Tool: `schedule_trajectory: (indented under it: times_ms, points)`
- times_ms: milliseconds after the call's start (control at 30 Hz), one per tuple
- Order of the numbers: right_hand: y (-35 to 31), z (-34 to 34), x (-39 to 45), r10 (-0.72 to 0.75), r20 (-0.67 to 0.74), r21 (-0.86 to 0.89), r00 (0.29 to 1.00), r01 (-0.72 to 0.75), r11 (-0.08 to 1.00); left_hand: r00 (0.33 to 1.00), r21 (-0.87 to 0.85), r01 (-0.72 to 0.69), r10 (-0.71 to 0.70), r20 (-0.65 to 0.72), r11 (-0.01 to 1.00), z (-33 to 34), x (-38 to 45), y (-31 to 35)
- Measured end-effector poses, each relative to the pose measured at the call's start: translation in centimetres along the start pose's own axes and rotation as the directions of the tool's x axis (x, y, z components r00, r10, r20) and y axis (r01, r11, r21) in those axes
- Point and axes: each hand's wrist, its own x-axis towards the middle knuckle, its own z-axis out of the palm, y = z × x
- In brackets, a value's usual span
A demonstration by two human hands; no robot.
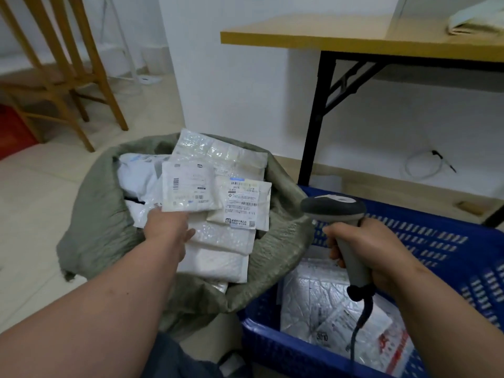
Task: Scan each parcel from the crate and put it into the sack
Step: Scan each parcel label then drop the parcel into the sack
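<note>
A grey-green sack [98,214] stands open on the floor at centre, filled with several white padded parcels. My left hand [169,227] reaches over its mouth and grips the bottom edge of a small white parcel [189,186] with a barcode label, held above the pile. My right hand [373,252] is closed on the handle of a grey barcode scanner [335,211], whose head points left toward the sack and whose cable hangs down. Below it, the blue plastic crate [436,241] holds a silvery bubble-wrap parcel [321,304] with a label.
A folding table [354,39] with black legs stands behind the crate against a white wall. A wooden chair [62,72] and a red object [13,129] are at the far left. A cable [425,165] lies under the table.
</note>
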Motion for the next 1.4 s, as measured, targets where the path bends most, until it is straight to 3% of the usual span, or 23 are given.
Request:
schedule_trajectory:
  times_ms: [100,233,400,467,567,667,800,900,967,1033,1167,1400]
  points:
    - [0.2,0.6,0.6,-0.004,-0.047,0.003,0.999,0.004,1.0,0.992,0.302,-0.124,0.115,0.046,0.945,0.3,0.1,-0.6]
    - [0.6,1.2,1.4,0.023,-0.034,0.078,0.999,-0.02,0.997,0.931,0.678,-0.315,0.354,0.086,0.664,0.5,-0.3,-0.5]
    - [1.0,2.8,1.9,0.115,0.108,0.181,0.988,-0.133,0.975,0.75,0.749,-0.594,0.538,0.384,0.294,1.8,-2.0,-0.9]
    - [1.0,3.3,2.1,0.136,0.127,0.199,0.983,-0.159,0.967,0.671,0.714,-0.687,0.494,0.553,0.133,2.4,-2.3,-1.5]
    - [0.2,3.5,2.4,0.109,0.1,0.269,0.989,-0.132,0.954,0.589,0.634,-0.77,0.302,0.75,-0.073,3.0,-2.3,-3.1]
    - [-1.3,3.6,2.0,-0.026,0.108,0.394,0.994,-0.019,0.919,0.591,0.611,-0.763,0.153,0.792,-0.212,3.4,-1.6,-4.3]
    - [-3.7,3.5,1.2,-0.234,0.079,0.561,0.969,0.15,0.814,0.642,0.625,-0.691,0.091,0.762,-0.363,3.9,-0.6,-4.5]
    - [-4.9,2.6,1.2,-0.295,0.034,0.69,0.955,0.191,0.698,0.683,0.669,-0.659,0.099,0.724,-0.344,4.1,0.2,-3.8]
    - [-4.6,2.1,1.5,-0.306,-0.009,0.699,0.952,0.225,0.679,0.694,0.688,-0.66,0.107,0.712,-0.302,4.0,0.6,-3.3]
    - [-3.7,1.7,1.8,-0.249,-0.036,0.674,0.968,0.207,0.709,0.686,0.681,-0.677,0.098,0.721,-0.279,3.8,0.5,-3.3]
    - [-1.7,0.7,2.3,-0.012,-0.032,0.59,0.999,0.028,0.807,0.688,0.667,-0.698,0.017,0.726,-0.261,4.2,-0.8,-3.7]
    - [-1.0,-2.6,1.2,0.039,-0.09,0.529,0.995,0.015,0.849,0.671,0.648,-0.739,0.287,0.683,0.186,5.3,-4.3,-1.7]
